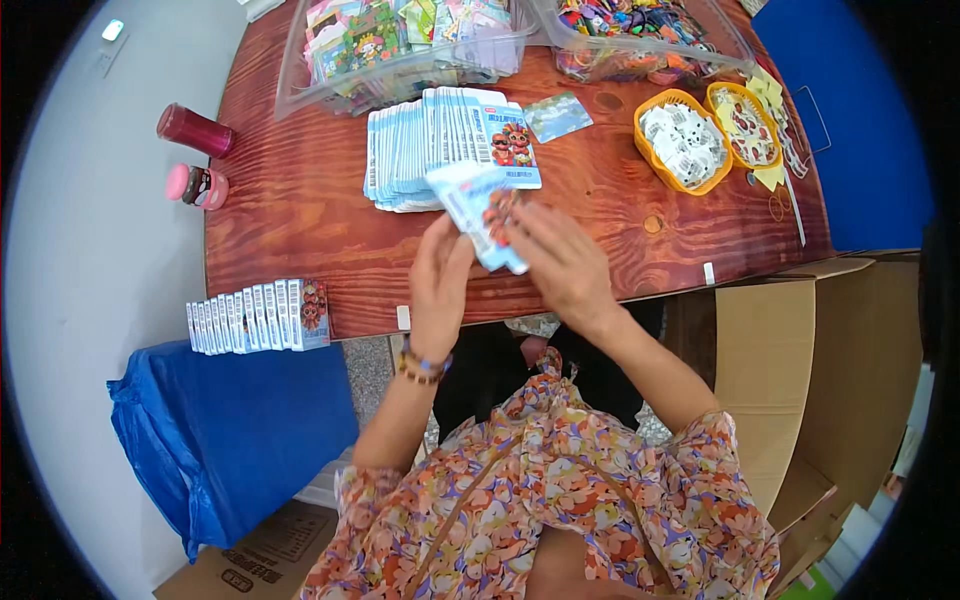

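Note:
Over the near part of the wooden table, I hold a small light-blue carton [468, 200] with a cartoon picture on its face. It is tilted and slightly blurred, and small flaps stick out at its near end. My left hand [440, 275] is closed on its near left side, with a beaded bracelet at the wrist. Across its right side lie the closed fingers of my right hand [570, 262], hiding part of the print. Just beyond is a fanned pile of flat cartons [400, 150] in the same design.
A row of formed cartons [255, 315] stands at the table's left edge. Clear bins of colourful packets [400, 45] and small trinkets [640, 25] sit at the back. Two yellow baskets [650, 165] are at the right. Left stand a red tumbler [195, 130] and a pink-lidded jar [200, 187].

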